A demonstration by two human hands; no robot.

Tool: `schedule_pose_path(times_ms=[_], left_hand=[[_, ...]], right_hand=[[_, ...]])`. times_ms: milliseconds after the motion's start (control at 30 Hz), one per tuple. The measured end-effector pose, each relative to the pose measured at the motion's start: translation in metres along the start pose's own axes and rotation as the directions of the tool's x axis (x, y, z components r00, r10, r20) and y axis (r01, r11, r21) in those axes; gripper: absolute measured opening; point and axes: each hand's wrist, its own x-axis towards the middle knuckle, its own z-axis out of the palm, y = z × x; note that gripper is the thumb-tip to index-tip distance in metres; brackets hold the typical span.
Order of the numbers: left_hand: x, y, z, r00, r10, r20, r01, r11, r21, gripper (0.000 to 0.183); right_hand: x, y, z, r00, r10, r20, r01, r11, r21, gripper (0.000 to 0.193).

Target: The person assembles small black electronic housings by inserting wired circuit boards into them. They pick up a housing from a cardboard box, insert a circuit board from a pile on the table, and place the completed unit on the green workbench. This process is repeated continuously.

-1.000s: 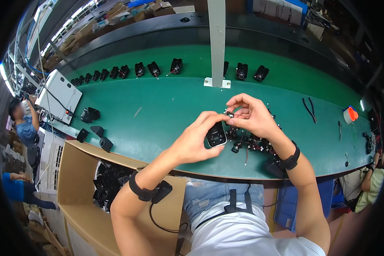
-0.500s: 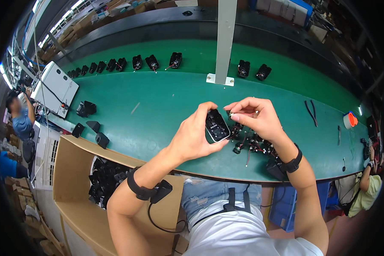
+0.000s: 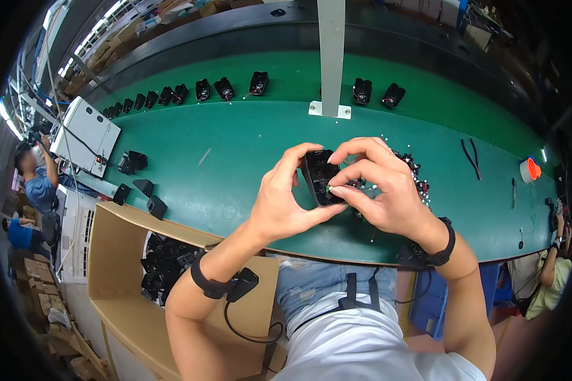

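Observation:
Tilted above the green table, a black plastic housing is gripped along its left side and lower end by my left hand. Its open inner side faces up. The fingertips of my right hand pinch a small green-and-white part against the inside of the housing, near its lower end. Thin wires show beside those fingers, though my hand hides part of them. Just beyond my right hand lies a pile of small black components with red and white wires.
Several black housings line the far green strip, on both sides of an upright post. Black-handled pliers and an orange-and-white cup lie right. A cardboard box of black parts stands near left. People are at both sides.
My right hand has moved left and brought the small part into the housing. The housing has tilted in my left hand, and more of the component pile shows at the right.

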Motion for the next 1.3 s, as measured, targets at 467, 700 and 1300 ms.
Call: schedule_pose_path(times_ms=[467, 700, 1300], left_hand=[[0.005, 0.006, -0.004, 0.932, 0.348, 0.106, -0.361, 0.857, 0.368, 0.108], [-0.001, 0.019, 0.000, 0.907, 0.381, 0.178, -0.410, 0.711, 0.571, 0.099], [-0.129, -0.092, -0.243, 0.681, -0.674, -0.285, 0.612, 0.311, 0.727, 0.117]], right_hand=[[-0.010, 0.022, -0.010, 0.950, 0.102, 0.296, -0.251, 0.814, 0.523, 0.022], [-0.024, 0.035, -0.006, 0.829, 0.216, 0.516, -0.554, 0.450, 0.700, 0.026], [-0.025, 0.262, -0.142, 0.857, 0.515, 0.013, -0.401, 0.682, -0.612, 0.032]])
